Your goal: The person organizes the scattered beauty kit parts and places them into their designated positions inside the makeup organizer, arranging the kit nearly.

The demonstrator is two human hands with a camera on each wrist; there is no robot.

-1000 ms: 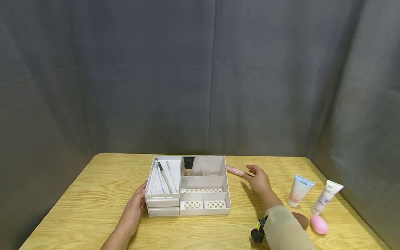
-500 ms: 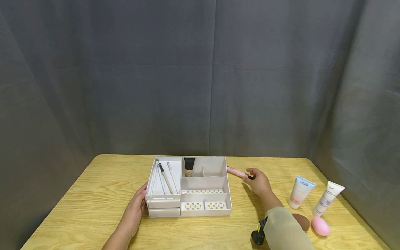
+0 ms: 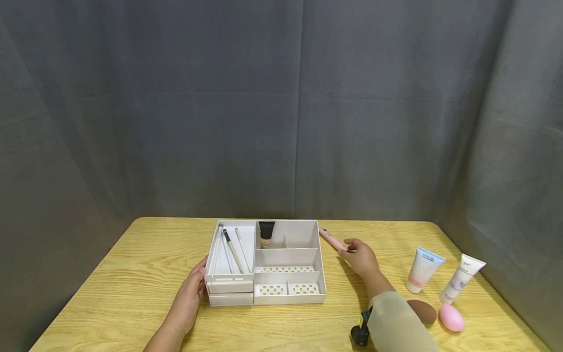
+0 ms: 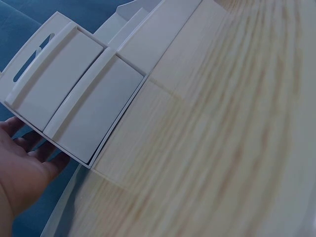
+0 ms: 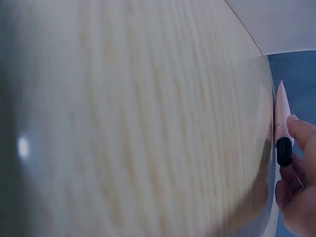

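Observation:
A white makeup organizer (image 3: 288,300) stands on the table, with several slim makeup brushes (image 3: 231,247) in its left tray and a black-capped foundation tube (image 3: 266,235) upright in a back compartment. My left hand (image 3: 188,294) rests against the organizer's left side; the left wrist view has the fingers (image 4: 44,148) along the wall by two drawers (image 4: 96,106). To the right of the organizer, my right hand (image 3: 362,258) pinches a slim pink tube (image 3: 332,239) between thumb and fingers. Its black cap (image 5: 284,151) shows in the right wrist view, beside the fingers.
On the right stand a blue-and-white squeeze tube (image 3: 423,271) and a white squeeze tube (image 3: 461,279). A brown sponge (image 3: 423,312) and a pink sponge (image 3: 451,318) lie nearer, beside my right sleeve (image 3: 398,322). Grey curtains (image 3: 220,122) surround the wooden table (image 3: 123,278).
My right hand has shifted slightly left and nearer, turning the pink tube so that it slants more steeply. The left hand and the organizer hold their place.

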